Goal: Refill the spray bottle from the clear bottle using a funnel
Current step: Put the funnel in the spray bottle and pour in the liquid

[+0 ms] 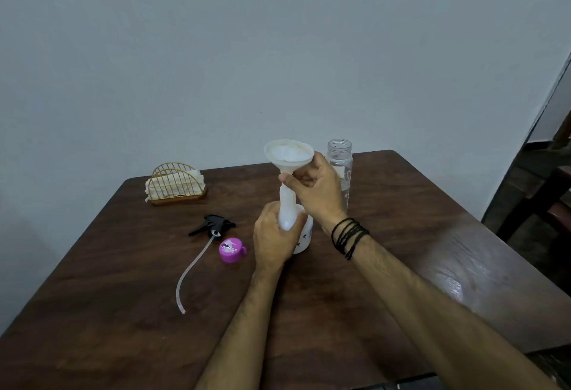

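Left hand (272,241) grips the light spray bottle (304,236), right hand (312,189) pinches the funnel (289,155) (top-heavy); take the clear bottle (341,167) behind them mid-body.

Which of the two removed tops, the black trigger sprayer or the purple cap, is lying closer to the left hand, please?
The purple cap, round and tubeless, lies just beside the left hand; the black trigger sprayer with its long clear tube lies beyond it.
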{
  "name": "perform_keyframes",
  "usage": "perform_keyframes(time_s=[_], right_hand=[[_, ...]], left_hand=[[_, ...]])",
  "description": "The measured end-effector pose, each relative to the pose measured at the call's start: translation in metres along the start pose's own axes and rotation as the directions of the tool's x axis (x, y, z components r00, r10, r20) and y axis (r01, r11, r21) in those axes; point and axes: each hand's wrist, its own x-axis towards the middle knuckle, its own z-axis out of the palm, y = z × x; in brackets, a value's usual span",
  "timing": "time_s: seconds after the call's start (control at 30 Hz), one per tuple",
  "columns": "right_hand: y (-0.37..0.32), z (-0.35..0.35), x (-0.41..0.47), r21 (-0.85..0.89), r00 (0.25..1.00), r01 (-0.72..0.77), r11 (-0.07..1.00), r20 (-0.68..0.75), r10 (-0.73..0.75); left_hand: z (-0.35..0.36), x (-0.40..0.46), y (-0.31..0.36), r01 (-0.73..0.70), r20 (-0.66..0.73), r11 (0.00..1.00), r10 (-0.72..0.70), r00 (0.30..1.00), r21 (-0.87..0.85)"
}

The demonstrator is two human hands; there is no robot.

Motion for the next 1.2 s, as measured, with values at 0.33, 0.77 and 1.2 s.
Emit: perform_keyframes(time_s=[0.33, 0.77, 1.2], right_hand=[[0.014, -0.003, -0.01, -0.069, 0.999, -0.022, 0.997, 0.03, 0.024], [0.017, -0.002, -0.019, -0.115, 0.995, -0.101, 0.988, 0.003, 0.102], [0.034, -0.059, -0.021, -0.367, 0.903, -0.022, 0.93, -0.407, -0.139]], left_hand=[[0.0, -0.001, 0.001, 0.014, -0.008, 0.999, -0.015, 1.0, -0.035], [-0.002, -0.001, 0.003, 0.039, 0.017, 0.999, -0.039, 0.999, -0.005], [-0.002, 0.0, 0.009, 0.005, -0.086, 0.997, 0.001, 0.996, 0.071]])
